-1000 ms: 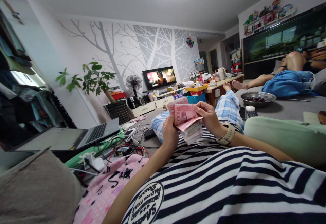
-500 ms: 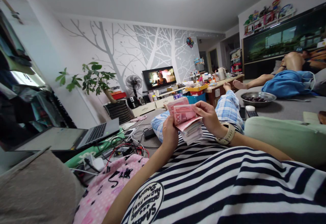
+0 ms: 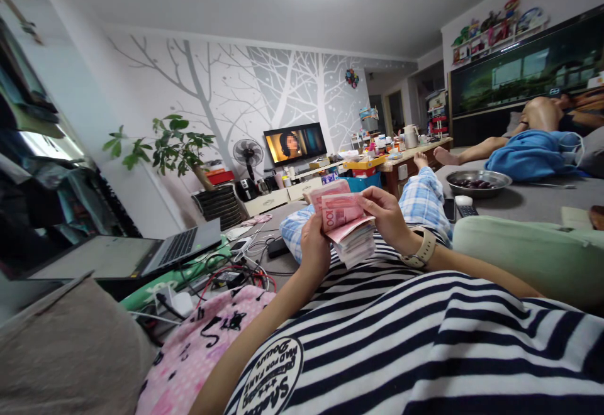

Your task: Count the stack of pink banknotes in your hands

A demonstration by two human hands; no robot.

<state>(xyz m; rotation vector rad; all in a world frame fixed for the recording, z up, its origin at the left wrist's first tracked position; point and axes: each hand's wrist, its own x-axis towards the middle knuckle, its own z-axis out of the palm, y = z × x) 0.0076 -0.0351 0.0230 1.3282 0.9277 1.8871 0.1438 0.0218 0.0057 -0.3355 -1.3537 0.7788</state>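
Note:
A thick stack of red-pink banknotes (image 3: 353, 242) is folded over in my left hand (image 3: 315, 242), whose fingers and thumb are wrapped round it. The number 100 shows on the uppermost note. My right hand (image 3: 387, 214), with a pale watch at its wrist, pinches the top right edge of a banknote (image 3: 342, 209) between thumb and fingers. That note stands raised above the lower part of the stack. Both hands are above my lap, over the striped shirt (image 3: 425, 333). The fingers behind the notes are hidden.
To the left lie an open laptop (image 3: 179, 245), tangled cables (image 3: 231, 276) and a pink cloth (image 3: 212, 333). A metal bowl (image 3: 479, 192) of dark round pieces, a remote control (image 3: 467, 210) and a green cushion (image 3: 523, 254) are at the right. Another person's legs (image 3: 486, 149) stretch out beyond.
My hands and the banknotes stay almost where they were. The raised note has shifted very slightly. The picture on the television has changed.

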